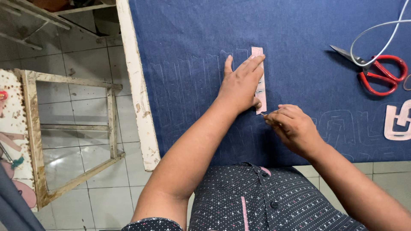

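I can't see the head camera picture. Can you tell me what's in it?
A left hand presses a narrow pink strip flat on dark blue cloth, while the right hand pinches something thin at its lower end. Red-handled scissors lie to the right.

One camera sits on the person's head. It looks steeply down, close over the blue cloth (291, 34), with tiled floor (81, 85) at left.

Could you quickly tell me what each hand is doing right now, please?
Left hand: open, pressed flat on the pink paper strip.
Right hand: fingers pinched shut on a small marking tool at the strip's lower end.
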`<state>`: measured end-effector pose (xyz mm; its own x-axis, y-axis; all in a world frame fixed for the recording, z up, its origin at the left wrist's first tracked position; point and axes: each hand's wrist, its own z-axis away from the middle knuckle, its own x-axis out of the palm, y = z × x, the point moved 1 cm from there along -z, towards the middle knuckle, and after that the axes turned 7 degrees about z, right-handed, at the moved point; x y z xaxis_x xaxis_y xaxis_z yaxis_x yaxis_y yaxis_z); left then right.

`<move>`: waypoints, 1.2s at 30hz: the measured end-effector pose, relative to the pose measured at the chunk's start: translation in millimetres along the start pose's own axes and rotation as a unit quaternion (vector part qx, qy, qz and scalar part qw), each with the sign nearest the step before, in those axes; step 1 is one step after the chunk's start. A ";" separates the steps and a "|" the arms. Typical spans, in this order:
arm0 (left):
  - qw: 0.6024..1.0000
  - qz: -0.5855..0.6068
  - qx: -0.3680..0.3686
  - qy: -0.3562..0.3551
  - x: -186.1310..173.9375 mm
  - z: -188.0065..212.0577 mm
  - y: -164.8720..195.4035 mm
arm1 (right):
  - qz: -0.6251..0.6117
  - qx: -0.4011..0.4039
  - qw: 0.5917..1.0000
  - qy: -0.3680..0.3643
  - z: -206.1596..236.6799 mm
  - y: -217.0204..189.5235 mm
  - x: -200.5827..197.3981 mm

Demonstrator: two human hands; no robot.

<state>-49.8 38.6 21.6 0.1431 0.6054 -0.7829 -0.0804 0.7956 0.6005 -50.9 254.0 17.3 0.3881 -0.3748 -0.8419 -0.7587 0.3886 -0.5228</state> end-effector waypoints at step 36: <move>0.998 0.021 0.013 0.056 17.3 -10.5 -23.9 | 0.104 -0.020 0.994 0.009 -44.1 -5.0 -1.6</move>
<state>-55.8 30.3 -8.1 0.0289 0.6383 -0.7693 -0.0581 0.7694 0.6362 -70.8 215.5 27.2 0.2116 -0.3053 -0.9285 -0.8416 0.4261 -0.3319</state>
